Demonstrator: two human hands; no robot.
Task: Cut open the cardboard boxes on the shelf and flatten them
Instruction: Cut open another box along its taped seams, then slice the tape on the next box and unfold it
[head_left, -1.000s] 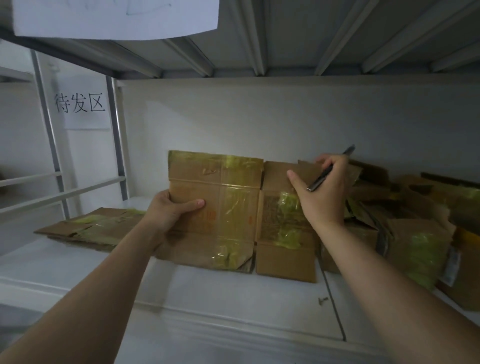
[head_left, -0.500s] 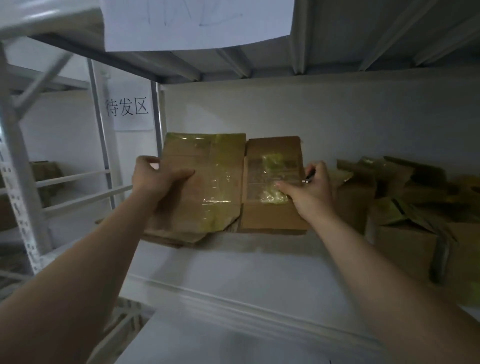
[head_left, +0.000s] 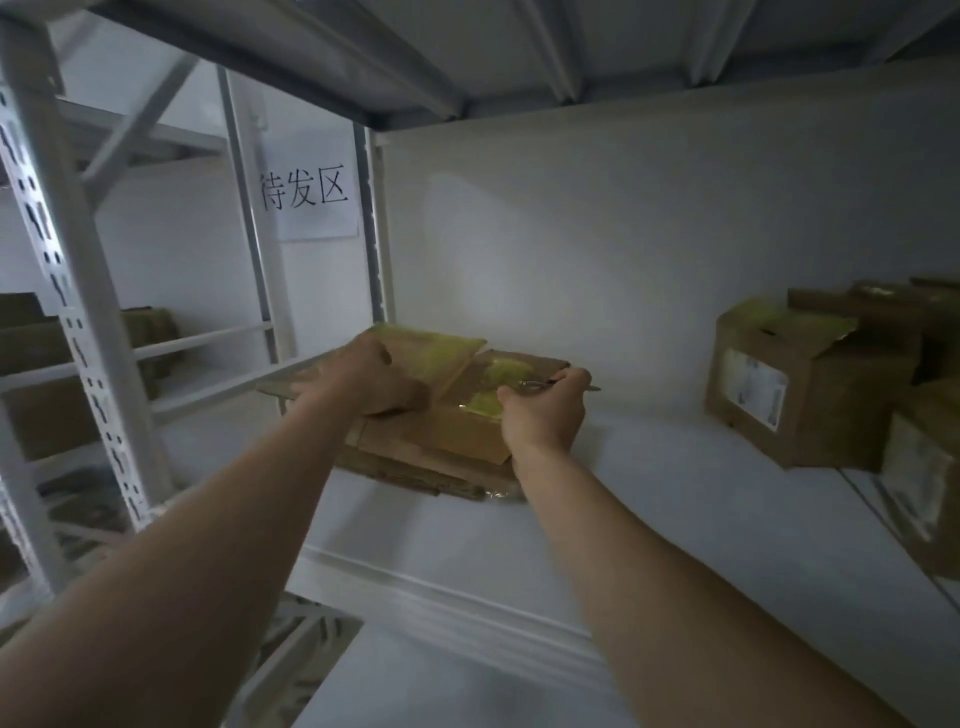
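Note:
A flattened brown cardboard box (head_left: 441, 431) with yellow-green tape lies on a pile of flat cardboard (head_left: 415, 475) at the left end of the white shelf (head_left: 649, 519). My left hand (head_left: 363, 376) grips its left part, fingers curled over the top. My right hand (head_left: 545, 410) holds the box's right edge and also pinches a thin dark cutter (head_left: 558, 383) that points right. Several unflattened cardboard boxes (head_left: 800, 395) stand at the right end of the shelf.
A white perforated upright (head_left: 72, 291) stands at the left, with a neighbouring rack (head_left: 171, 358) holding more cardboard behind it. A paper sign with three characters (head_left: 306, 192) hangs on the back upright. The upper shelf's underside (head_left: 519, 52) runs close overhead.
Both hands carried the flattened box left and tipped it from upright down onto the flat pile. The view swung left, so the standing boxes now sit at the far right.

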